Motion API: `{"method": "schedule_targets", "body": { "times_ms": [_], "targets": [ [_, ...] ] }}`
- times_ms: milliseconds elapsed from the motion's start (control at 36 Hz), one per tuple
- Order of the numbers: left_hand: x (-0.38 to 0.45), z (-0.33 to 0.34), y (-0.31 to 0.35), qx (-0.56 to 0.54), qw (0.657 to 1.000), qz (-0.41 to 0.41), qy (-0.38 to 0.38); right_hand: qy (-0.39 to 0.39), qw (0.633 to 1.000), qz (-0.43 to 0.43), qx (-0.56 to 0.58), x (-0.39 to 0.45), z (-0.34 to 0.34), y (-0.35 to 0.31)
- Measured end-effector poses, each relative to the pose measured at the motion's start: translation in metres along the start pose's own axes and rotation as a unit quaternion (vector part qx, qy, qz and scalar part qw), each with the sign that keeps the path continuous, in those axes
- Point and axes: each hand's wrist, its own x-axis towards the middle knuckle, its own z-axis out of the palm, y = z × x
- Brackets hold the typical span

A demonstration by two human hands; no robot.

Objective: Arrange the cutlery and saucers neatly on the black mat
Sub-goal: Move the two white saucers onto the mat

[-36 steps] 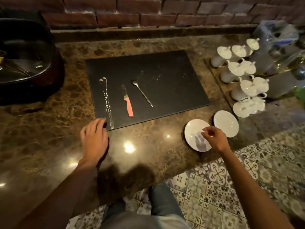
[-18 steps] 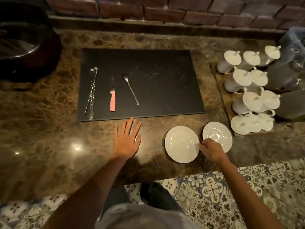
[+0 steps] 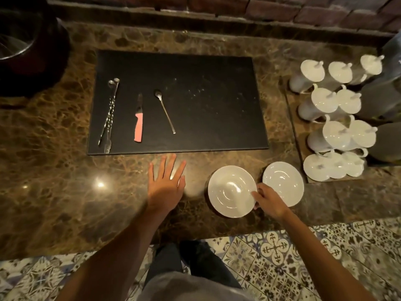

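Marble counter [image 3: 54,192], lower centre: my right hand [image 3: 268,199] pinches the near saucer [image 3: 230,190] by its rim, left hand [image 3: 166,183] flat and empty; I'd lift it level onto the black mat [image 3: 206,94].

no readable text, labels, brands or numbers anywhere

A mat [image 3: 195,94] lies on the counter [image 3: 54,181]. On its left part lie two long forks [image 3: 109,114], then a knife [image 3: 138,122] to their right, then a spoon [image 3: 165,111]. In front of the mat, two saucers [image 3: 232,192] sit side by side on the counter. Right of the mat stand many cups [image 3: 334,118]. A pot [image 3: 28,51] sits far left.
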Motion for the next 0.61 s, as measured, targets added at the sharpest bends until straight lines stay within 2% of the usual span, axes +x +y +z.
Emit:
{"method": "schedule_targets", "body": {
  "times_ms": [83,194,417,611],
  "targets": [
    [0.001,0.0,-0.001,-0.001,0.999,-0.006,-0.035,-0.014,0.998,-0.016,0.061,-0.003,-0.004,-0.003],
    [0.005,0.0,-0.003,0.006,0.994,-0.019,-0.104,0.011,0.994,-0.015,0.108,0.006,-0.015,-0.022],
    [0.006,-0.002,-0.003,0.019,0.994,-0.012,-0.105,0.103,0.96,-0.004,0.26,0.087,-0.054,-0.101],
    [0.005,0.001,-0.002,0.005,0.995,-0.02,-0.098,0.11,0.906,0.035,0.408,0.165,-0.067,-0.175]
  ]
}}
